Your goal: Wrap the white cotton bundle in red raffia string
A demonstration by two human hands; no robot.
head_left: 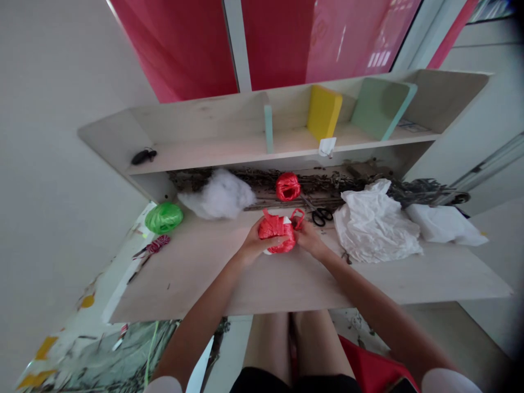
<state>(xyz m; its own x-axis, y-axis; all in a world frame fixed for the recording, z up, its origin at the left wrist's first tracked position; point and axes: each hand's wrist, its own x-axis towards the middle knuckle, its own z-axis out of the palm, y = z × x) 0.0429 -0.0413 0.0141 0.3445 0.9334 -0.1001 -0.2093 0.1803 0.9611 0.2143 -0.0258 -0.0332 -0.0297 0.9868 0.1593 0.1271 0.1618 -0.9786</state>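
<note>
Over the middle of the desk [196,278], a bundle wrapped in red plastic twine [275,228] is in my left hand [254,243]. Its thumb lies across the front, and some white material peeks out at the bundle's edges. My right hand [308,239], at the bundle's right side, pinches a loop of the red twine [298,218]. Behind them sits a round red twine ball [287,186] with a hollow centre. Black-handled scissors [321,216] lie just beyond my right hand.
Left of my hands are white stuffing [223,194], a green twine ball [164,218] and a red-and-white wrapped item [158,244]. Crumpled white plastic [379,224] lies on the right. Dried stalks [254,177] line the back beneath a shelf [213,153] with yellow and green dividers.
</note>
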